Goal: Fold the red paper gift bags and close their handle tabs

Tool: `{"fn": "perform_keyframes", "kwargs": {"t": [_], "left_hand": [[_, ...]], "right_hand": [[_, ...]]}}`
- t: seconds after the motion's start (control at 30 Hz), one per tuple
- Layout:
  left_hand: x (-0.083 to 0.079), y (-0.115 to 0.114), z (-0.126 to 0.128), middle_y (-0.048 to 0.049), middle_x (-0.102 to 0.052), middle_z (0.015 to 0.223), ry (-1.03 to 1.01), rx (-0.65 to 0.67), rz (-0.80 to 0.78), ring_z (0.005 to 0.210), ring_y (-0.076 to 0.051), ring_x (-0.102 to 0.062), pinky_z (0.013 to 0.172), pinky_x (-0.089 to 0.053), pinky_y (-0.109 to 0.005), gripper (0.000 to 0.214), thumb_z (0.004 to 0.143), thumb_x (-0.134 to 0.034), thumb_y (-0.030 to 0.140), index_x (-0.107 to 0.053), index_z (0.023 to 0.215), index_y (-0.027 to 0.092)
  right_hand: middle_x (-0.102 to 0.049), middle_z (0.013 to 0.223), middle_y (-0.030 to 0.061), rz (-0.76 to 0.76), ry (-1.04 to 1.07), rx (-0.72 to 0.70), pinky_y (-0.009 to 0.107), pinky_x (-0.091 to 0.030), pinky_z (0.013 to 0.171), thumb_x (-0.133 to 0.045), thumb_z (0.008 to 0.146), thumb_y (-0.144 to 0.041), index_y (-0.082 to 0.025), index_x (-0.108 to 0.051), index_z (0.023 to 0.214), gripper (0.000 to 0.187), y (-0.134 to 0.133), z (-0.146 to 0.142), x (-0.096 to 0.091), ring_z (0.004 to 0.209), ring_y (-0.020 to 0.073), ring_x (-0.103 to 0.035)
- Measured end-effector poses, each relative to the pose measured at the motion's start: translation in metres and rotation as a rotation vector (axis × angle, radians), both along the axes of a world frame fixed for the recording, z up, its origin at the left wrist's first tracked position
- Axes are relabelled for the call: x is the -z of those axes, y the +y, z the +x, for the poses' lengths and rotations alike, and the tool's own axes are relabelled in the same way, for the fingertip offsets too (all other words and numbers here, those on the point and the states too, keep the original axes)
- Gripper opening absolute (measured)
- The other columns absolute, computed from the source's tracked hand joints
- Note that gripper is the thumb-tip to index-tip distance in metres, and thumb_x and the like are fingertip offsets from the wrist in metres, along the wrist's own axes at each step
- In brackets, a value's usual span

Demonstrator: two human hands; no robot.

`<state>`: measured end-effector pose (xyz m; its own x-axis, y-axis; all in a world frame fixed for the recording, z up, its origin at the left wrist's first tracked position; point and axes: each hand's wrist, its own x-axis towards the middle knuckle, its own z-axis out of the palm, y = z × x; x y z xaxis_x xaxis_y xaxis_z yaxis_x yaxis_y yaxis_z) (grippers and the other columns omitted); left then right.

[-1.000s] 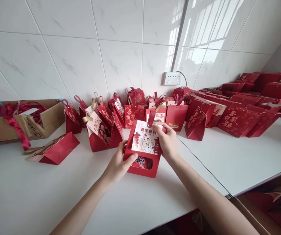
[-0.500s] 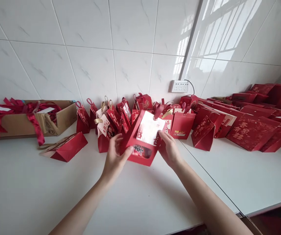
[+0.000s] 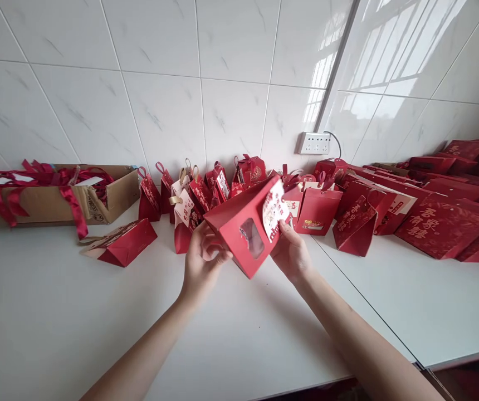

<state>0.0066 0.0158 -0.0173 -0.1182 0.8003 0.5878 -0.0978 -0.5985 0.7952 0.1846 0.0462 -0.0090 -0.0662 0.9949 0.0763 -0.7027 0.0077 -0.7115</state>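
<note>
Between my hands, tilted above the white table, is a red gift box (image 3: 233,220) with a rounded clear window and a white printed panel. My left hand (image 3: 203,259) grips its lower left end, fingers curled behind it and thumb at the bottom edge. On the other side, my right hand (image 3: 290,250) pinches it near the white panel, thumb in front and the other fingers mostly hidden. Several small red gift boxes with ribbon loops stand just behind, one a pink-fronted box (image 3: 186,214). Lying on its side to the left is another red box (image 3: 125,242).
A cardboard box (image 3: 34,206) with dark red ribbons spilling over its rim stands at the left. Rows of larger red gift bags (image 3: 440,225) fill the right side. A power strip (image 3: 313,143) is fixed to the tiled wall. A seam crosses the table (image 3: 206,340) at right.
The held gift box has turned and tipped, so its window and panel now face more to the right. Both hands turned with it and kept their hold. The view shifted slightly.
</note>
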Motion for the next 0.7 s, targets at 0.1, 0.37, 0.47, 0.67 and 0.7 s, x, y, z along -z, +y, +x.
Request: {"fn": "perform_keyframes", "kwargs": {"t": [0.1, 0.37, 0.47, 0.67, 0.7], "left_hand": [[-0.002, -0.003, 0.0, -0.0121, -0.062, 0.125, -0.019, -0.009, -0.037, 0.109, -0.026, -0.065, 0.085, -0.057, -0.032, 0.069, 0.072, -0.076, 0.051, -0.05, 0.129, 0.024], [-0.002, -0.011, 0.0, -0.0079, -0.07, 0.093, -0.066, 0.134, -0.206, 0.086, -0.025, -0.069, 0.068, -0.059, -0.032, 0.048, 0.078, -0.066, 0.058, -0.061, 0.106, 0.019], [-0.002, -0.007, -0.001, -0.0063, -0.069, 0.094, -0.093, 0.11, -0.221, 0.082, -0.022, -0.068, 0.064, -0.058, -0.03, 0.046, 0.078, -0.067, 0.057, -0.06, 0.105, 0.021], [-0.001, 0.005, -0.002, -0.0008, -0.066, 0.082, -0.121, 0.058, -0.224, 0.064, -0.015, -0.064, 0.055, -0.054, -0.025, 0.041, 0.07, -0.075, 0.047, -0.062, 0.101, 0.023], [0.002, 0.007, -0.001, -0.0005, -0.066, 0.082, -0.072, 0.031, -0.244, 0.062, -0.015, -0.064, 0.055, -0.054, -0.025, 0.037, 0.069, -0.075, 0.043, -0.064, 0.098, 0.023]], "right_hand": [[-0.075, 0.091, 0.0022, -0.183, -0.061, -0.05, 0.025, -0.055, 0.061, -0.067, 0.081, -0.039, -0.021, -0.069, 0.094, 0.023, -0.001, -0.004, 0.005, 0.074, 0.0168, -0.068], [-0.068, 0.067, -0.0021, -0.239, -0.137, -0.294, 0.021, -0.047, 0.052, -0.07, 0.075, -0.038, -0.019, -0.064, 0.081, 0.02, -0.001, -0.008, 0.019, 0.056, 0.0112, -0.061], [-0.066, 0.065, -0.0017, -0.249, -0.169, -0.216, 0.021, -0.046, 0.049, -0.066, 0.076, -0.04, -0.019, -0.063, 0.079, 0.022, 0.001, -0.008, 0.014, 0.053, 0.0106, -0.059], [-0.055, 0.051, -0.0035, 0.102, -0.438, 0.357, 0.024, -0.045, 0.042, -0.066, 0.076, -0.053, -0.02, -0.058, 0.069, 0.035, -0.027, 0.034, -0.014, 0.043, 0.0122, -0.052], [-0.056, 0.053, -0.0032, 0.154, -0.51, 0.446, 0.026, -0.048, 0.046, -0.066, 0.076, -0.053, -0.02, -0.059, 0.07, 0.034, -0.038, 0.051, -0.019, 0.046, 0.0132, -0.054]]}}
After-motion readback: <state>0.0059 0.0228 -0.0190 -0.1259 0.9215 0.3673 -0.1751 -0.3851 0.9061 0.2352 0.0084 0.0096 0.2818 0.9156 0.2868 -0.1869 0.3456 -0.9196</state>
